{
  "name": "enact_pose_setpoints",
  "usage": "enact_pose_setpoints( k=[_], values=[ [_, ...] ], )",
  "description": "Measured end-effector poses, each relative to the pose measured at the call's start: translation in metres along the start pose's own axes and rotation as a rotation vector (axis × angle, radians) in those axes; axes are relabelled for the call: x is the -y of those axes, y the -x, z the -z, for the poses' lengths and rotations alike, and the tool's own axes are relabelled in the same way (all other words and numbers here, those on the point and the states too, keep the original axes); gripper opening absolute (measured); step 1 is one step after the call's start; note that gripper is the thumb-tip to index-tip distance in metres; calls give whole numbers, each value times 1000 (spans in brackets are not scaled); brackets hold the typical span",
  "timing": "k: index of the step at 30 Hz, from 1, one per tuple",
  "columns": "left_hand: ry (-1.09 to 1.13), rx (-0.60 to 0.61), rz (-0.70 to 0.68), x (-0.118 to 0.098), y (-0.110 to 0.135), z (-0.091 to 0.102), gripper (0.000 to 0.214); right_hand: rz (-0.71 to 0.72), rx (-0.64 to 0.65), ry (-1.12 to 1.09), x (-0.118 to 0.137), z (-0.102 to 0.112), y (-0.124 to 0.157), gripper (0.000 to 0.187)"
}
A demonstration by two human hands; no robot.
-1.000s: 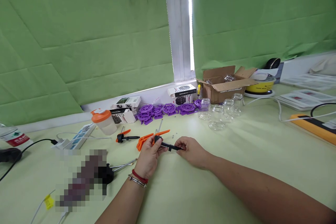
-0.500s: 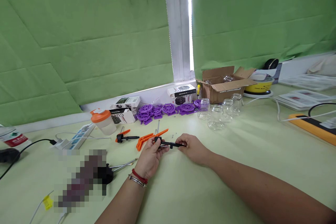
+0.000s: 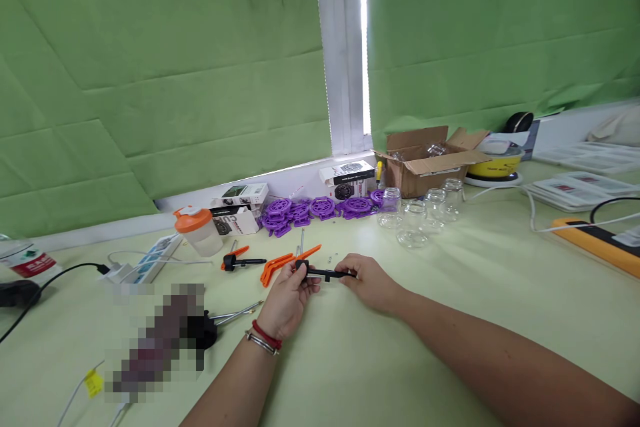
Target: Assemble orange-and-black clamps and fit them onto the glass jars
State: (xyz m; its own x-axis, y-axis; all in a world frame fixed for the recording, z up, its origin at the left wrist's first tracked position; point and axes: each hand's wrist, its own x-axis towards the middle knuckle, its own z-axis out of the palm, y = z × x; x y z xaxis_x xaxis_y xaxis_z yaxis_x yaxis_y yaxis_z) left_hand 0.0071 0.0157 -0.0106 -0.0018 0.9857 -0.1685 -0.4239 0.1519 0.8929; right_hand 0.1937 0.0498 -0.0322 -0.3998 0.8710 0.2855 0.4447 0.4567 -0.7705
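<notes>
Between both hands is a black plastic part (image 3: 323, 273) with a thick round head and a long thin shaft, held nearly level just above the table. My left hand (image 3: 289, 297) is closed around the head, thumb on top. At the shaft's far end, my right hand (image 3: 367, 283) pinches the tip between thumb and fingers. Just behind the left hand lie orange plastic arms (image 3: 276, 269). A similar black part (image 3: 243, 262) rests to their left. Tiny metal pieces (image 3: 329, 259) lie behind the held part.
Purple plastic discs (image 3: 323, 207) line the back, beside printed boxes (image 3: 239, 220). Several glass jars (image 3: 413, 221) stand before an open cardboard box (image 3: 425, 177). An orange-lidded shaker (image 3: 195, 230) and a power strip (image 3: 155, 257) are left; metal rods (image 3: 237, 315) lie at lower left.
Both hands keep almost the same place and grip. A shiny strip that showed beneath the black part's shaft is no longer visible.
</notes>
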Motion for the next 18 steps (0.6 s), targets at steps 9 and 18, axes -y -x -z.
enact_pose_setpoints(
  k=[9,18],
  values=[
    [1,0,11,-1,0,-1,10,27,-20,34,5,2,1,21],
    [21,18,-1,2,0,-2,11,23,-51,52,3,1,0,21]
  ],
)
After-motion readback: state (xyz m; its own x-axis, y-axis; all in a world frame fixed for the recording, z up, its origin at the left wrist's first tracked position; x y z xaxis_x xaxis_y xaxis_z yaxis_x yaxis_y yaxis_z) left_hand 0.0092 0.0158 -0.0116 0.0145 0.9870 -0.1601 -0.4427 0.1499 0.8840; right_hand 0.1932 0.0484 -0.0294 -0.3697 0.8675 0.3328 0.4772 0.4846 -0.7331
